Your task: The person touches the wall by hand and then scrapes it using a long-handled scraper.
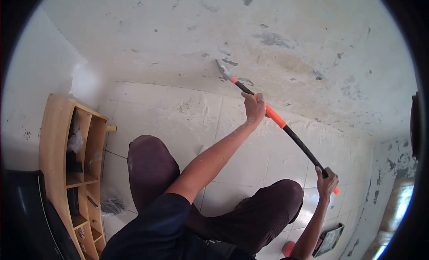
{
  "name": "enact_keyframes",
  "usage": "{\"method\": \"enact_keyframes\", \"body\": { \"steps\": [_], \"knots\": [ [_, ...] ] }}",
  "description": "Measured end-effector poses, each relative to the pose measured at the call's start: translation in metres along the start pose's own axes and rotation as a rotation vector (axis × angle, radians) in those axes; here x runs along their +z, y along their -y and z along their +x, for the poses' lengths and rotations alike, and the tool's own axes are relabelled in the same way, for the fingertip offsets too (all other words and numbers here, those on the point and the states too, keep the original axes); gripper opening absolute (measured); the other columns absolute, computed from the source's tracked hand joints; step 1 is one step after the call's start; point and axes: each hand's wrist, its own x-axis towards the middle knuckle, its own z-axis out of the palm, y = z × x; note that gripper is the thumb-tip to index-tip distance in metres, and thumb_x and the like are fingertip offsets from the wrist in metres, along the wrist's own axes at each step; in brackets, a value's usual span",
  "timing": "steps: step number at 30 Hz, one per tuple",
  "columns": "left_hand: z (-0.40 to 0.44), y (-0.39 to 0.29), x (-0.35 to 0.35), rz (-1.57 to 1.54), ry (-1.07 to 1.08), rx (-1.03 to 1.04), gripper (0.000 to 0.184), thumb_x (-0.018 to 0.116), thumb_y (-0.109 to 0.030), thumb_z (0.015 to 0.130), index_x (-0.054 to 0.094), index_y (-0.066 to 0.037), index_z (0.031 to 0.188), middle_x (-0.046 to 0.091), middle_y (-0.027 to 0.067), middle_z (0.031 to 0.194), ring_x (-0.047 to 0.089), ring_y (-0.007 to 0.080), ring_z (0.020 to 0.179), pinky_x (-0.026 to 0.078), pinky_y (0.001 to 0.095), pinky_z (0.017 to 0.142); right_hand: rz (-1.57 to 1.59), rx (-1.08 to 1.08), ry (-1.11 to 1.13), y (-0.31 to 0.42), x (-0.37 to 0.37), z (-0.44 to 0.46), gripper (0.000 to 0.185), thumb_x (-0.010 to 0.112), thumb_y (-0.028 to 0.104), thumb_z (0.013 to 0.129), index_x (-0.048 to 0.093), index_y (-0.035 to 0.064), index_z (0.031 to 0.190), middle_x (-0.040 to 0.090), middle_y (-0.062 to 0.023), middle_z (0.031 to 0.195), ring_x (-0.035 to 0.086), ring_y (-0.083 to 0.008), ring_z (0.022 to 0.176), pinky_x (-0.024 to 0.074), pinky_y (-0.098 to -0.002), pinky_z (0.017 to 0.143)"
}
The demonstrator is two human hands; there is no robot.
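A long-handled scraper (297, 141) with a black and orange handle runs diagonally across the view. Its metal blade (223, 69) touches the patchy, flaking wall (277, 59) low down, near the floor. My left hand (255, 109) is wrapped round the upper part of the handle, close to the blade. Near the orange tip at the far end, my right hand (327, 183) is closed round the black part of the handle.
A wooden shelf unit (58, 139) with items in its compartments stands at the left, beside a black object (27, 211). A clear plastic bag (112, 204) lies by it on the dusty tiled floor (156, 112). A dark-framed object (330, 240) is at the lower right.
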Motion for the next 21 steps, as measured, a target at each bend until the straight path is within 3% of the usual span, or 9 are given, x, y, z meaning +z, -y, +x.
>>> {"method": "enact_keyframes", "body": {
  "steps": [2, 4, 5, 6, 8, 12, 15, 17, 21],
  "knots": [
    [0.001, 0.005, 0.006, -0.017, -0.034, 0.047, 0.045, 0.053, -0.019, 0.096, 0.034, 0.015, 0.116, 0.063, 0.0327, 0.092, 0.067, 0.0461, 0.089, 0.051, 0.051, 0.076, -0.005, -0.052, -0.056, -0.01, 0.007, 0.01, 0.06, 0.079, 0.056, 0.083, 0.056, 0.0033, 0.065, 0.052, -0.0147, 0.055, 0.052, -0.0379, 0.052, 0.0413, -0.0467, 0.056],
    [0.019, 0.026, 0.02, 0.083, -0.189, 0.114, 0.044, 0.054, -0.02, 0.097, 0.036, 0.015, 0.117, 0.062, 0.0333, 0.096, 0.066, 0.0466, 0.094, 0.051, 0.0518, 0.081, 0.004, -0.059, -0.01, -0.002, -0.008, 0.039, 0.057, 0.08, 0.054, 0.082, 0.059, 0.0037, 0.067, 0.056, -0.0137, 0.057, 0.055, -0.0367, 0.052, 0.0429, -0.0461, 0.056],
    [0.047, 0.052, 0.018, 0.192, -0.302, 0.044, 0.043, 0.056, -0.022, 0.096, 0.041, 0.013, 0.116, 0.063, 0.0325, 0.096, 0.066, 0.0467, 0.095, 0.052, 0.052, 0.084, -0.015, -0.178, -0.122, 0.016, -0.009, 0.055, 0.057, 0.081, 0.055, 0.081, 0.059, 0.0038, 0.067, 0.057, -0.0132, 0.058, 0.057, -0.0357, 0.053, 0.0437, -0.0453, 0.056],
    [0.065, 0.042, -0.007, 0.02, -0.308, -0.137, 0.039, 0.057, -0.021, 0.096, 0.046, 0.012, 0.113, 0.064, 0.0319, 0.1, 0.068, 0.0431, 0.095, 0.055, 0.0487, 0.082, -0.033, -0.288, -0.229, 0.041, -0.011, 0.066, 0.057, 0.081, 0.056, 0.081, 0.059, 0.0039, 0.067, 0.058, -0.0127, 0.059, 0.058, -0.0347, 0.053, 0.0446, -0.0445, 0.056],
    [0.119, 0.077, -0.057, -0.117, -0.305, -0.166, 0.032, 0.059, -0.018, 0.094, 0.05, 0.01, 0.106, 0.066, 0.0249, 0.094, 0.07, 0.0338, 0.081, 0.058, 0.044, 0.071, -0.007, -0.298, -0.138, 0.104, -0.028, 0.091, 0.065, 0.074, 0.065, 0.082, 0.056, 0.005, 0.063, 0.058, -0.012, 0.058, 0.058, -0.0328, 0.051, 0.0445, -0.043, 0.054],
    [0.128, 0.035, -0.112, -0.366, -0.395, -0.264, 0.03, 0.059, -0.022, 0.096, 0.057, 0.008, 0.095, 0.068, 0.0151, 0.085, 0.068, 0.026, 0.068, 0.056, 0.0422, 0.055, -0.037, -0.365, -0.127, 0.173, -0.051, 0.101, 0.068, 0.072, 0.067, 0.083, 0.056, 0.0037, 0.063, 0.055, -0.0122, 0.054, 0.056, -0.0338, 0.049, 0.0437, -0.0432, 0.052],
    [0.122, 0.025, -0.113, -0.353, -0.305, -0.283, 0.034, 0.059, -0.027, 0.098, 0.058, 0.007, 0.097, 0.068, 0.0146, 0.085, 0.069, 0.0267, 0.068, 0.057, 0.0422, 0.055, -0.054, -0.317, -0.034, 0.17, -0.079, 0.089, 0.067, 0.073, 0.066, 0.082, 0.057, 0.0036, 0.065, 0.056, -0.0129, 0.056, 0.056, -0.0347, 0.053, 0.0442, -0.0444, 0.056],
    [0.11, 0.018, -0.084, -0.354, -0.252, -0.225, 0.033, 0.058, -0.028, 0.098, 0.058, 0.005, 0.097, 0.067, 0.0143, 0.083, 0.068, 0.0255, 0.068, 0.056, 0.0404, 0.054, -0.063, -0.372, -0.238, 0.147, -0.099, 0.079, 0.066, 0.073, 0.064, 0.085, 0.054, 0.0043, 0.064, 0.056, -0.0106, 0.057, 0.056, -0.0314, 0.051, 0.0432, -0.0434, 0.056],
    [0.054, -0.059, -0.046, -0.557, -0.057, -0.227, 0.021, 0.056, -0.023, 0.096, 0.053, -0.004, 0.087, 0.06, 0.0092, 0.076, 0.062, 0.0217, 0.063, 0.054, 0.0376, 0.055, -0.283, -0.114, -0.085, 0.141, -0.194, 0.057, 0.054, 0.078, 0.056, 0.084, 0.062, 0.0052, 0.076, 0.062, -0.009, 0.069, 0.061, -0.0275, 0.068, 0.0467, -0.0453, 0.08]
  ]
}}
